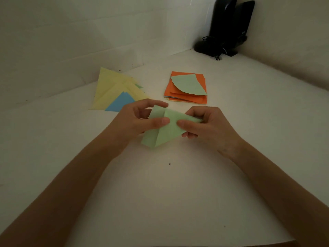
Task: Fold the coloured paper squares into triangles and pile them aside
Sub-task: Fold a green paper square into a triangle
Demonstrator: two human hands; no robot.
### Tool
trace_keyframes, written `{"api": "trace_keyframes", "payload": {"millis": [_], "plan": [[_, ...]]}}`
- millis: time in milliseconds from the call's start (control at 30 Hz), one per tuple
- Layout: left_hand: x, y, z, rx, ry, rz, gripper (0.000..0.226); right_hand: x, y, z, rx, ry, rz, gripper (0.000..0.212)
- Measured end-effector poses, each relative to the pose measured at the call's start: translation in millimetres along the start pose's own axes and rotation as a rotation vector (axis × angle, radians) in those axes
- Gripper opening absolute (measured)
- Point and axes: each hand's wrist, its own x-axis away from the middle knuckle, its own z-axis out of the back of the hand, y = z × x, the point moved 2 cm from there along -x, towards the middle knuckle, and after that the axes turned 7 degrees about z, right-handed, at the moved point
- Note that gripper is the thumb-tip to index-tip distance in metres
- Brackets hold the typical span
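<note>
Nearest: two bare forearms, in from the lower corners, converging over a plain white table (169, 202). Just past them, on the bare surface, a tiny dark speck (170, 164).

Next, the left hand (137, 120), curled round the left part of a pale green paper square (165, 132), thumb laid flat across the near face, index finger arched over the top edge. Opposite, the right hand (208, 125), pinching the sheet's right corner between thumb on top and fingers beneath. The sheet itself, between both hands and midway across the table, partly folded: one crease from the top edge down to the lower point, a narrower flap on its left, a broader face on its right. Not yet a clean triangle. Clear of the table or touching it: hard to tell.

Beyond the left hand, flat on the table: a loose pile of folded paper triangles (110, 86), mostly pale yellow, fanned and overlapping, with a light blue triangle (121, 104) on top at the near end and a sliver of green at the right side. Near tip of the pile hidden behind the left fingers.

Beyond the right hand, apart from that pile: a stack of unfolded paper squares (187, 98), orange uppermost, thin edges of other colours at the near-left corner. On top of it, a pale green sheet (188, 84), curved rather than flat.

Farthest, in the right-hand corner of the pale walls (89, 32): a pair of upright black speakers (226, 27), cable bunched at the base.
</note>
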Motion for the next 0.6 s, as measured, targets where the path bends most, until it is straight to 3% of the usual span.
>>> {"api": "trace_keyframes", "payload": {"millis": [167,367,600], "plan": [[0.8,0.3,-8.5,-0.091,0.07,-0.157,0.023,0.8,-0.1,-1.7,0.001,0.002,-0.002,0.009],[1.5,2.4,-5.3,-0.079,0.123,-0.243,0.029,-0.4,1.6,-2.3,-0.188,0.076,-0.008,0.007],[1.0,3.8,-5.1,-0.16,0.134,-0.34,0.013,0.1,1.3,-3.0,-0.214,0.084,0.027,0.01]]}}
